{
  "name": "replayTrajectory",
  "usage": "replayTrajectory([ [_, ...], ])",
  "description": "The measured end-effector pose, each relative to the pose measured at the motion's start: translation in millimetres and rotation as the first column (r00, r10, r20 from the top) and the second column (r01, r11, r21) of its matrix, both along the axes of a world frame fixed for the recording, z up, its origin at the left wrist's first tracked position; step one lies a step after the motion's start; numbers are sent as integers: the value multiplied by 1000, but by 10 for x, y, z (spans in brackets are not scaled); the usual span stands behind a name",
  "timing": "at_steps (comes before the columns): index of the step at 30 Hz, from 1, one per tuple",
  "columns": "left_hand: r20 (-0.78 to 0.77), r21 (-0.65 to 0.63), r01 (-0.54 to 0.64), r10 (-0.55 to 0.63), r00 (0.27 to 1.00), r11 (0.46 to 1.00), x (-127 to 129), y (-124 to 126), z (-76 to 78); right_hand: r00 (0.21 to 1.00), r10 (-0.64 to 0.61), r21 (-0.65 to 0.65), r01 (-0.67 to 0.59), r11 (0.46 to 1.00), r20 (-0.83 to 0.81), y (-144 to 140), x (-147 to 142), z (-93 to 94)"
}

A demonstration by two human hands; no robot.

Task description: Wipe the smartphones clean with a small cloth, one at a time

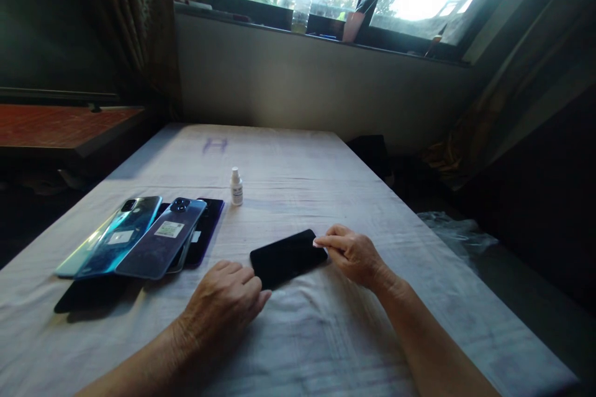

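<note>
A black smartphone lies flat on the cloth, its dark glossy face up, slanting up to the right. My left hand is at its near left end, fingers curled and thumb by the edge; it seems to grip that end, though the fingertips are partly hidden. Over the right end, my right hand is closed in a pinch, index finger pointing left. At its fingertips shows a small white piece, too small to name surely. A small white dropper bottle with a label stands upright beyond the phone.
Several smartphones, among them a purple-grey one and a blue one, lie overlapping on the left. Pale cloth covers the table. Clear plastic lies beyond the right edge. A jar stands on the windowsill.
</note>
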State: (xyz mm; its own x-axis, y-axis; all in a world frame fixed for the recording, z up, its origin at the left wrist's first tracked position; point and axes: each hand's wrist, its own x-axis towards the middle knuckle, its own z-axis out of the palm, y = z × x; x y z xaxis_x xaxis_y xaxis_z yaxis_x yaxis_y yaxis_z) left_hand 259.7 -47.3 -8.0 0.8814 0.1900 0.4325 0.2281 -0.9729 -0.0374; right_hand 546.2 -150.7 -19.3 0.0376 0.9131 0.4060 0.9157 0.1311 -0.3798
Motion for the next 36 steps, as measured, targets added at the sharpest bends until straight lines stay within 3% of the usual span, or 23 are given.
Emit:
replayTrajectory([
  [4,-49,-30,-93,92,995,995,-203,41,-23,996,10,-90,-2,996,90,-23,-76,66],
  [7,-41,-88,-86,82,996,992,-335,19,-79,987,10,-119,9,993,158,-37,-145,108],
  [11,6,-162,-69,70,997,984,-419,30,-209,981,66,-95,-50,994,180,-63,-302,99],
  [15,-28,-159,-63,59,998,985,-449,105,-308,979,106,-44,-100,994,173,-109,-449,57],
  [24,-161,-138,-19,-4,987,990,-516,169,-279,988,8,-45,-1,999,153,-172,-163,47],
  [32,-213,-174,-11,-27,977,985,-527,154,-287,976,146,-61,-138,989,160,-149,-497,103],
  [36,-202,-171,32,-67,977,985,-512,159,-279,979,109,-78,-97,992,171,-163,-421,118],
])
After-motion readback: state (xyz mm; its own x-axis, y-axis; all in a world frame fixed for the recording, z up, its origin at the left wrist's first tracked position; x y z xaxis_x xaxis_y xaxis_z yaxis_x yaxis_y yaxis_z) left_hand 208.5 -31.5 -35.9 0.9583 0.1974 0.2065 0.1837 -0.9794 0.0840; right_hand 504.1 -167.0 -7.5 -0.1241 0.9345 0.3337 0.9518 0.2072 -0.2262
